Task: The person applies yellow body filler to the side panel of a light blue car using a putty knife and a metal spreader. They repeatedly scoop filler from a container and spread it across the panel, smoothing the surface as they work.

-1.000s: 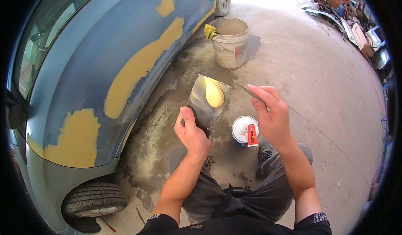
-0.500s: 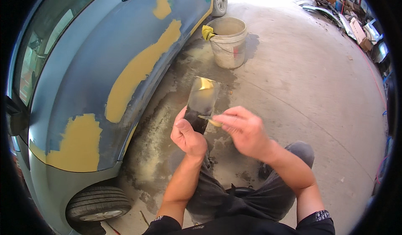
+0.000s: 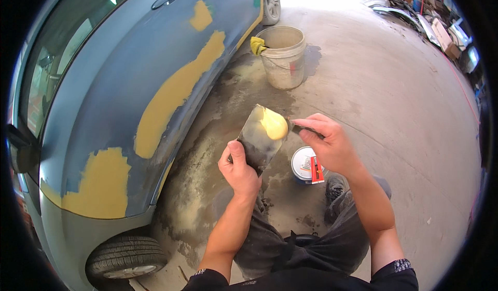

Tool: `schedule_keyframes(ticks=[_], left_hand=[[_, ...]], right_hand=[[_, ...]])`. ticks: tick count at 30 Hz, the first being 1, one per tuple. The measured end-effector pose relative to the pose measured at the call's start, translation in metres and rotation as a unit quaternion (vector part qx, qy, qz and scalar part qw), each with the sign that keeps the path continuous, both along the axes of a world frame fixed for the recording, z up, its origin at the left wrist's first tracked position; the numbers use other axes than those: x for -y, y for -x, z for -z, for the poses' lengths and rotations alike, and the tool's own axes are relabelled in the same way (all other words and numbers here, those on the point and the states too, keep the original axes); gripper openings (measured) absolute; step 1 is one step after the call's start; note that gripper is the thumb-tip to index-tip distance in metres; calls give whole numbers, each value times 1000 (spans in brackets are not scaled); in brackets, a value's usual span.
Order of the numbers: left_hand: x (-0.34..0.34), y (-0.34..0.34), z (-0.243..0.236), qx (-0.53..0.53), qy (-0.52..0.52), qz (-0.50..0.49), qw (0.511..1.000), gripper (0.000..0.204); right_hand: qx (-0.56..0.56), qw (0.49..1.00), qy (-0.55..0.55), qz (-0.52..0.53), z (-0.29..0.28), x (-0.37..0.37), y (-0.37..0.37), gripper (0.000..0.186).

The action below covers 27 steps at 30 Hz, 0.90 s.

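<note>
My left hand (image 3: 239, 172) is closed around the lower end of a flat, greyish mixing board (image 3: 253, 144), tilted up in front of me. A smooth mound of yellow body filler (image 3: 275, 125) lies near the board's upper right edge. Just right of that mound, my right hand (image 3: 332, 141) grips a small dark putty knife (image 3: 305, 129), partly hidden by the fingers. To my left stands a blue-grey car door (image 3: 119, 109) with several yellow filler patches (image 3: 174, 101) spread on it.
Below my right hand sits a white-lidded can (image 3: 301, 160) with a red tube (image 3: 317, 171) on it. A dirty white bucket (image 3: 284, 65) with a yellow rag (image 3: 257, 45) stands ahead. A car wheel (image 3: 127, 254) is at lower left; cardboard and parts (image 3: 438, 31) lie far right.
The board has turned, and the filler now shows as a larger rounded mound. My right hand has moved right and up with the putty knife, uncovering the can and red tube.
</note>
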<state>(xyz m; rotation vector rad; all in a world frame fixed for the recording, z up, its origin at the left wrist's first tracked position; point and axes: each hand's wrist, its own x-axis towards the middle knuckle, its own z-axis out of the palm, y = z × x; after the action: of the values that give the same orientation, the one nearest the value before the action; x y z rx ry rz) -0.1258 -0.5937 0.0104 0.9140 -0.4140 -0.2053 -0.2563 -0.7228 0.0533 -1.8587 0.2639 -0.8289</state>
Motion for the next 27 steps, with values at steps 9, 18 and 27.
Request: schedule_keyframes(ticks=[9,18,27], left_hand=[[-1,14,3,358,-117,-108,920,36],[2,2,0,285,-57,-73,954,62],[-28,21,-4,136,-52,-139,980,30]], right_hand=[[108,990,-37,84,0,-28,-10,25],[139,972,191,7,18,-36,-12,30],[327,818,-442,-167,-12,14,-13,44]])
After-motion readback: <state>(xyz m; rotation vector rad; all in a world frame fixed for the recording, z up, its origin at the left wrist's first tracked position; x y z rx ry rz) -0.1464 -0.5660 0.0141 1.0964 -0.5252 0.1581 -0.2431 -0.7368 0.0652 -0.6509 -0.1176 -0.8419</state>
